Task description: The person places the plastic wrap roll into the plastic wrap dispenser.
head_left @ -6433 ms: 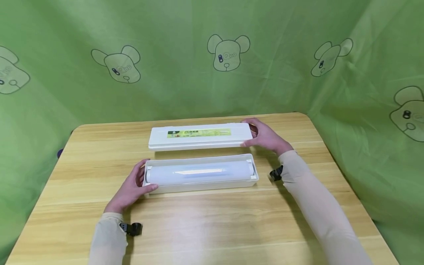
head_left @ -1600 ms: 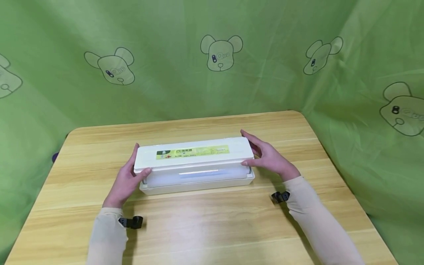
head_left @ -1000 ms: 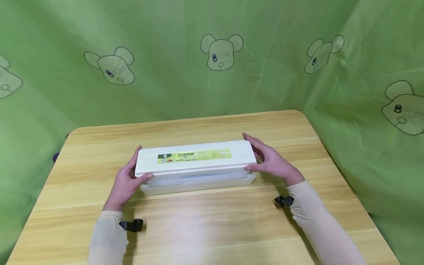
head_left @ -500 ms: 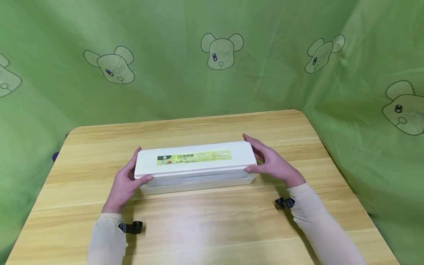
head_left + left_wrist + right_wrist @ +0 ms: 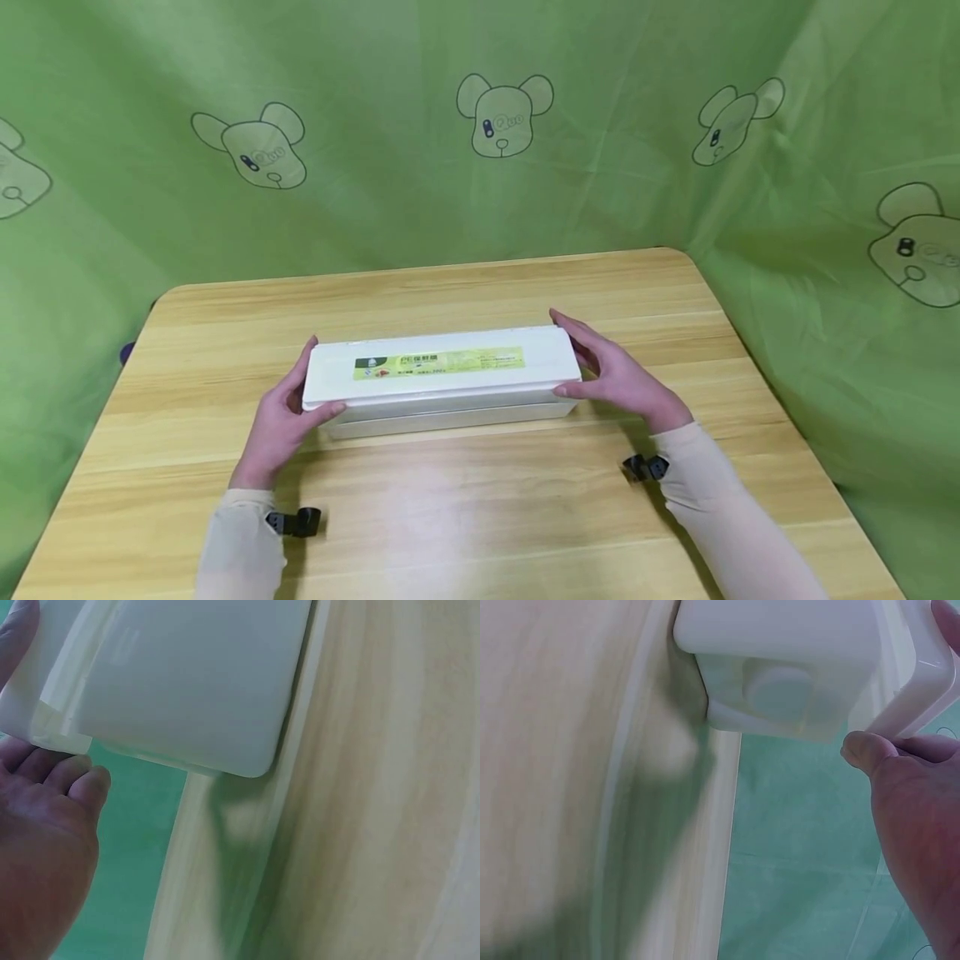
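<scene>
A long white plastic lid with a yellow-green label covers the long white cling film box on the table. Held by its left end, the lid has my left hand's thumb on the front edge and fingers behind. At the opposite end, my right hand grips it in the same way. Both wrist views show the lid at the upper part of the box, with a pale strip between them. The film roll inside is hidden in the head view.
The box stands around the middle of the wooden table. Green curtains with bear-head outlines hang behind and along the sides. Each wrist carries a small black camera.
First the right hand held the lid behind the uncovered box while the left held the box. Both hands then brought the lid over it and lowered it, hiding the film roll.
</scene>
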The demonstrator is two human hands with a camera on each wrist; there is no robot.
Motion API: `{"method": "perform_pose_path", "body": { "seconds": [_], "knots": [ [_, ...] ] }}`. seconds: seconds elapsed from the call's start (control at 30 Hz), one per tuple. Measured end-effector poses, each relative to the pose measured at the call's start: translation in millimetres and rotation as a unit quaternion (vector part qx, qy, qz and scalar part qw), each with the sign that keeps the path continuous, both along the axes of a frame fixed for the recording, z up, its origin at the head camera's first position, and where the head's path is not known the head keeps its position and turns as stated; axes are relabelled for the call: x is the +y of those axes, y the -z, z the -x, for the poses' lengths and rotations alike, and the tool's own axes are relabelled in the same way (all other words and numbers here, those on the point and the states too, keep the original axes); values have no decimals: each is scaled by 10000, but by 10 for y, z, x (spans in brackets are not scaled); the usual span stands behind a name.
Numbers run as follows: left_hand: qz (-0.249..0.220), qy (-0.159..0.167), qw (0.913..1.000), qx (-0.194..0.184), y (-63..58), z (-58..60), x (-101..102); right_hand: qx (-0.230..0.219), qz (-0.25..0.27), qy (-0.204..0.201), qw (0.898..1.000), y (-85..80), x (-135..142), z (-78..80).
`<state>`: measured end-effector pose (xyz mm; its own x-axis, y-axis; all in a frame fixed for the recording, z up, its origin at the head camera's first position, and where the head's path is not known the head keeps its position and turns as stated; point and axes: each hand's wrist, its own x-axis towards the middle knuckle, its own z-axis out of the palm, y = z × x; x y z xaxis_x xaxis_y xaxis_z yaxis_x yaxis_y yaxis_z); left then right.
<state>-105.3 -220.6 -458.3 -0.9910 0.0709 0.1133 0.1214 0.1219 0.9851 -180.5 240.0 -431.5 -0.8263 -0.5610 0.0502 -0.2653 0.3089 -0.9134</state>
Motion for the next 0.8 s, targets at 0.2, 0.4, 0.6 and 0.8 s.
{"method": "perform_pose_path", "body": {
  "seconds": [0.2, 0.4, 0.6, 0.8],
  "knots": [
    [-66, -13, 10000, -38, 17, -24, 12, 56, -56, -106, 9999, 41, 7, -20],
    [-25, -41, 9999, -136, 49, -52, 11, 46, -99, -74, 9999, 56, 18, -40],
    [37, -54, 9999, -157, 69, -83, 16, 39, -241, 5, 9997, 66, 34, -62],
    [93, -58, 9998, -177, 88, -93, 30, 45, -380, 102, 9992, 63, 43, -86]
  ]
}}
